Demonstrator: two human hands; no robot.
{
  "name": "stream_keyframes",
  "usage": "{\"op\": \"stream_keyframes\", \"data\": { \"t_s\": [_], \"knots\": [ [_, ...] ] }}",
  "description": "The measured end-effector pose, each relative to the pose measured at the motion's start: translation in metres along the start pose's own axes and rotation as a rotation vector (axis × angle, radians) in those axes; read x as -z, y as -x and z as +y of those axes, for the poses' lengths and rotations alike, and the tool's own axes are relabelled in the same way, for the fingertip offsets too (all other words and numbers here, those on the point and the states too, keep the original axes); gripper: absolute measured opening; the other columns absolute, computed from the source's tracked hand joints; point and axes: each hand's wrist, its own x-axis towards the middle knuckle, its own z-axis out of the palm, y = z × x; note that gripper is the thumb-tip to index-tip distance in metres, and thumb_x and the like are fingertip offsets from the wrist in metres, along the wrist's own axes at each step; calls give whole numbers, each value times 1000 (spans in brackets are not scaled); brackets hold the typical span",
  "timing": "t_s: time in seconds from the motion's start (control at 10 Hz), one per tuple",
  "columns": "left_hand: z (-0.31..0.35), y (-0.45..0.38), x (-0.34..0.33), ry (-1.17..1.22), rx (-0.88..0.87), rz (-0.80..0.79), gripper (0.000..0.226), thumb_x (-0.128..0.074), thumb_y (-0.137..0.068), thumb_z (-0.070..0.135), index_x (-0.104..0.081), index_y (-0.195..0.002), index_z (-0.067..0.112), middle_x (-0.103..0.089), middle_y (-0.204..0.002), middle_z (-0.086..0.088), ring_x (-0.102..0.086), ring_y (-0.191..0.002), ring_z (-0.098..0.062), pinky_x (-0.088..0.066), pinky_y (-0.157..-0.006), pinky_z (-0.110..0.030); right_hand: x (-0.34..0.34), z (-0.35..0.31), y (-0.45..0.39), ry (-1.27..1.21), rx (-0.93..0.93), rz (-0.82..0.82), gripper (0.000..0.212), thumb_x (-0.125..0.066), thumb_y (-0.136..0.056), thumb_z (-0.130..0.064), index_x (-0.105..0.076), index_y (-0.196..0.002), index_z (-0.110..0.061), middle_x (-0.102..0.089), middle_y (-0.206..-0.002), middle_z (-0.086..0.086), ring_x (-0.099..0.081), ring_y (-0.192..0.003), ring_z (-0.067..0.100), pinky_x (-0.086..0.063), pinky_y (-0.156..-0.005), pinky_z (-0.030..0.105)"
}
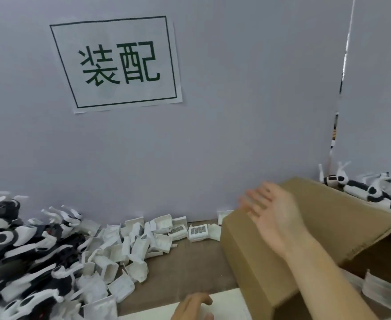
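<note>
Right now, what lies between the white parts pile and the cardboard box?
Head view: only a bare strip of tabletop; by the wall the white parts almost reach the cardboard box.

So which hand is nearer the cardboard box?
Right. The right hand hovers open over the cardboard box; the left hand rests on a white sheet left of it.

One cardboard box [247, 245], one sign [118, 63]

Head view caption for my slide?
Right hand open at cardboard box, left hand on white sheet, parts piled alongside.
</note>
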Motion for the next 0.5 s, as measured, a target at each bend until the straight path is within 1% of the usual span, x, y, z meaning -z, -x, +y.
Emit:
{"op": "stream_keyframes", "data": {
  "t_s": [0.1, 0.2, 0.3, 0.4, 0.5],
  "knots": [
    [-3, 8, -1, -36, 61, -115, 12, -43, -102, 26, -49, -111, 31, -40, -121, 16, -40, -127, 2, -26, -86, 3, 2, 88, 23, 283, -100, -60, 18, -50, -101, -7, -67, -105, -2, -72, -101, 14, -70, -84, 28, -51, -66, 32],
    [-14, 13, -5, -263, -23, 107, 28, -51, -94, 17, -69, -116, 20, -62, -105, 12, -58, -100, -1, -34, -80, 0, 14, 141, 42, 673, -53, -46, 27, -46, -98, 8, -70, -101, -3, -72, -95, 20, -65, -77, 29, -51, -68, 38],
    [-6, 20, 10, -311, -48, 165, 28, -50, -94, 20, -67, -117, 18, -57, -100, 11, -59, -90, -2, -43, -92, -14, 19, 175, 37, 908, 49, 6, 22, -55, -90, 14, -75, -94, 4, -69, -74, 19, -63, -76, 39, -45, -71, 46],
    [9, 16, 42, -389, -107, 45, 28, -51, -95, 24, -58, -122, 18, -60, -121, -4, -55, -117, -25, -44, -100, -37, 20, 168, 27, 933, 136, 11, 35, -56, -86, 15, -77, -76, -12, -69, -55, 1, -67, -71, 35, -47, -69, 36],
    [14, 10, 94, -825, -286, -32, 29, -53, -96, 26, -53, -121, 12, -62, -111, -18, -57, -105, -38, -45, -86, -45, 22, 170, 22, 959, 108, -75, 41, -58, -82, 14, -74, -64, -19, -69, -55, 5, -68, -67, 35, -49, -68, 33]
  ]
}}
